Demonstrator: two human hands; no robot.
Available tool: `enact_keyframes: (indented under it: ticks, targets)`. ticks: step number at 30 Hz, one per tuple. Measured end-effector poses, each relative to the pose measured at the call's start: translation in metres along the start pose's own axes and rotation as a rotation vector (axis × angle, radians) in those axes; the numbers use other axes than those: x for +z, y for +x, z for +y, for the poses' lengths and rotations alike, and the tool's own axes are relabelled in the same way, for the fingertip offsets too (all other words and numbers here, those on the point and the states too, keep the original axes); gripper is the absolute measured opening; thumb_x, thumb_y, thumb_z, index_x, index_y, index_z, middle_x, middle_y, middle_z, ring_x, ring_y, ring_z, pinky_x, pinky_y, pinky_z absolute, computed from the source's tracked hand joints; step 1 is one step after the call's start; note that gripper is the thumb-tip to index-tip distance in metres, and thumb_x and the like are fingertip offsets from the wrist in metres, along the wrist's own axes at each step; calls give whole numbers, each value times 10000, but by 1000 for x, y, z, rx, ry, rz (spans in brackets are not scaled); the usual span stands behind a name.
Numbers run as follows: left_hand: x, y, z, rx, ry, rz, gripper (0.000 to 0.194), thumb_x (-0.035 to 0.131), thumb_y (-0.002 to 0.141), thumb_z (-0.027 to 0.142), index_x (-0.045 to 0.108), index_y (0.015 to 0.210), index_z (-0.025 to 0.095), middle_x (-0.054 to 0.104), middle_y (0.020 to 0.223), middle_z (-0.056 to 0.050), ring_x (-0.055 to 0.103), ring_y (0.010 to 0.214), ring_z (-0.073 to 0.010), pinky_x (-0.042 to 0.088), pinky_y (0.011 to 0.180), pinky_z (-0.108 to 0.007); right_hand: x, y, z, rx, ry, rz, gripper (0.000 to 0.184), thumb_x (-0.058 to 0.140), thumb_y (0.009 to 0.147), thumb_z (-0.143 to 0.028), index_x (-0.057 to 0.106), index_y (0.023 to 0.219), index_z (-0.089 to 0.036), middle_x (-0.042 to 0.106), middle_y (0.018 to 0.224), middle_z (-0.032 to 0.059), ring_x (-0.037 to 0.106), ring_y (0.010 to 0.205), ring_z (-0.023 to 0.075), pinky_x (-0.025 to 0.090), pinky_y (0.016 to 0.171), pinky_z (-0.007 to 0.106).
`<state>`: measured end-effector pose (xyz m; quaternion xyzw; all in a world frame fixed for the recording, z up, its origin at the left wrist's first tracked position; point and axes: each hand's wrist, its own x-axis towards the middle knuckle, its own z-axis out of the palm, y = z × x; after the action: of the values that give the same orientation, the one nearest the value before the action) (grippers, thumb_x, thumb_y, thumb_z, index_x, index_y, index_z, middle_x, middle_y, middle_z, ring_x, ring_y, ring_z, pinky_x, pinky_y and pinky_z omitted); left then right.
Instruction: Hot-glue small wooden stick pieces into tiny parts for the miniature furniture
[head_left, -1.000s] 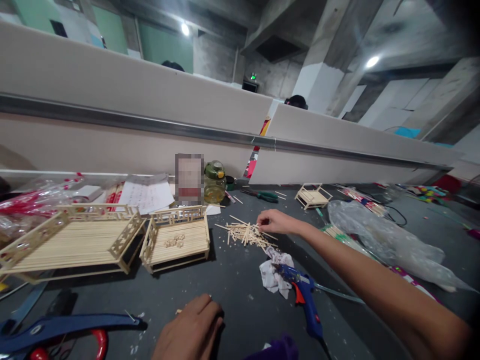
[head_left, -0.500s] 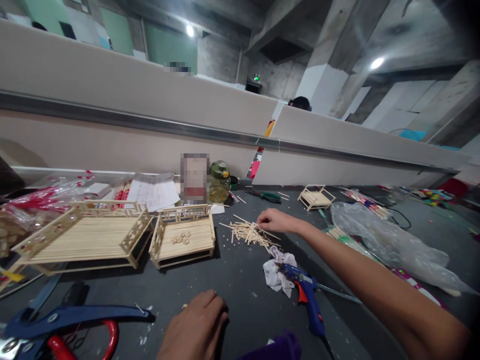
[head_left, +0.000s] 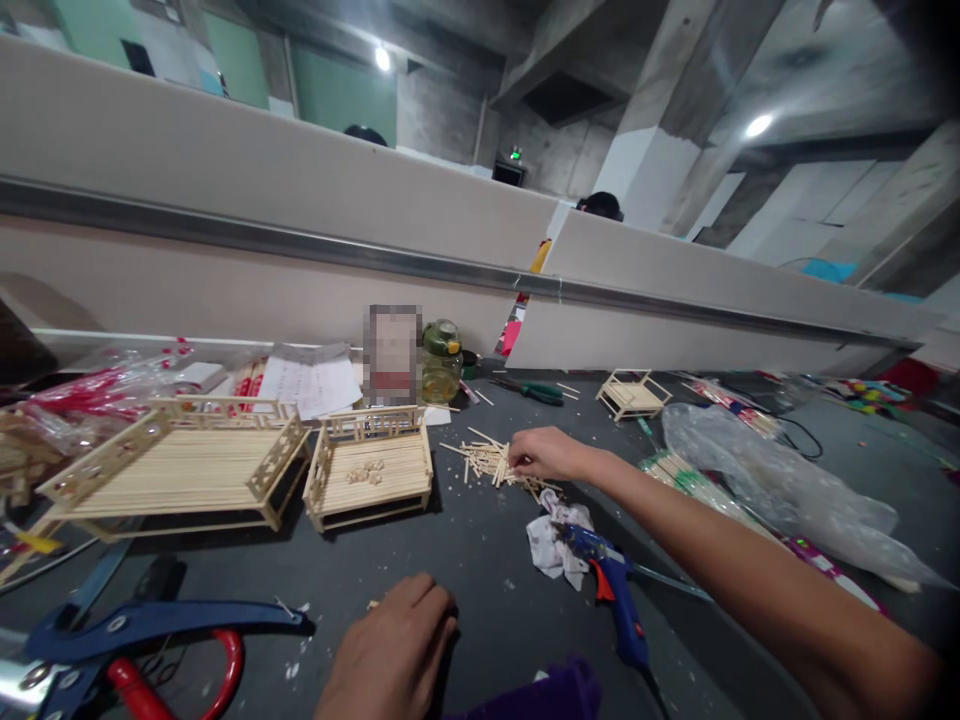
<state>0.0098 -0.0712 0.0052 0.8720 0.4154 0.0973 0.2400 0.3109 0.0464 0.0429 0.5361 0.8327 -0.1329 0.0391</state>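
- One glue gun (head_left: 619, 605) lies here, its nozzle at crumpled tissue (head_left: 547, 545).
- Beyond it, a pile of sticks (head_left: 486, 462); the right hand (head_left: 546, 453) dips in, fingertips bunched narrowly, whether around a stick I can't tell.
- Left of it, the left hand (head_left: 391, 648) lies curled, contents hidden from me.

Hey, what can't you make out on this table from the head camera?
All in the head view:
- Whether the right hand grips any of the sticks: the hand itself hides its grip.
- Whether the left hand holds anything: its back hides the palm.
- All of the blue tool: left and bottom edges cut it off.
- The purple item's full shape: bottom edge.
- Writing on the paper: too small.
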Motion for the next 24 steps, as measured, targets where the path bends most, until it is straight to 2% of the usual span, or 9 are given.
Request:
enact_keyframes:
  ticks: [6,9,12,16,20,24]
  targets:
    - [-4,0,-1,-28,-45,39,261,380,931,243,641,914,240,658,913,-59,646,852,-213,477,714,-294,-27,-7,8,55,97,133,180,582,843,-261,740,876,-181,711,896,55,621,818,175,404,690,237]
    - [-8,0,-1,-24,-150,118,240,404,919,234,643,901,227,665,904,-60,640,857,-212,474,733,-300,-39,-13,6,117,235,209,223,579,832,-303,742,862,-153,724,827,50,624,751,172,423,662,244]
    - [-11,1,-2,-3,-322,224,218,430,907,239,642,860,213,671,854,-46,633,820,-198,466,736,-301,-46,-20,-7,164,373,276,258,594,800,-352,740,822,-141,717,758,43,604,691,170,422,630,256]
    - [-14,4,-4,-66,-631,335,194,502,868,287,668,835,192,688,805,-37,624,752,-185,467,698,-296,-49,-30,-46,169,519,335,289,615,778,-402,733,816,-140,694,719,37,555,630,148,399,588,253]
    - [-18,6,-5,-135,-914,461,280,580,817,375,692,957,159,679,782,-39,581,649,-159,456,602,-265,-38,-38,-99,136,640,341,286,616,781,-417,727,800,-153,662,678,18,517,594,130,367,554,242]
    - [-23,4,-4,-74,-972,598,320,632,788,383,703,1002,155,649,812,-36,557,645,-137,449,596,-245,-17,-43,-143,98,687,349,235,630,772,-388,724,764,-173,683,716,23,562,665,155,400,598,246]
